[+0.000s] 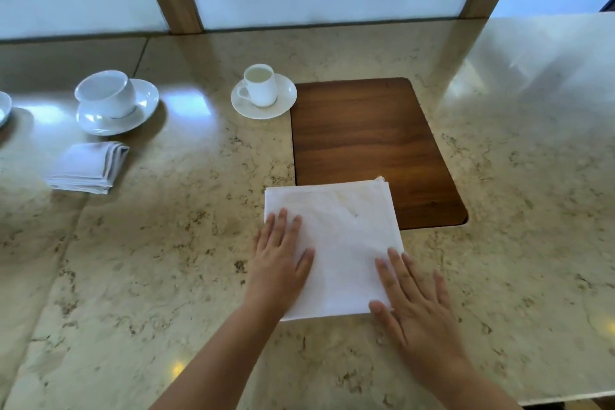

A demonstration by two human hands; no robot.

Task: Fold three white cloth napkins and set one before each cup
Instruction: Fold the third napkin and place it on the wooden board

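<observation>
1. The half-folded white cloth napkin [336, 243] lies before the small white cup on its saucer [260, 86], overlapping the dark wooden inlay panel [372, 130].
2. Left hand [279, 260] and right hand [416, 303] press flat with open palms, gripping nothing.
3. Smooth outward, align edges, then fold again.

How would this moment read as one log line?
step: flattening napkin | left hand: flat on it | right hand: flat on its corner | folded napkin: placed before wide cup

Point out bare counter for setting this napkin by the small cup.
Free: marble between the small cup's saucer and the napkin under both hands; also the wooden inset. Crowded: left, where a folded napkin fronts the wide cup.
</observation>
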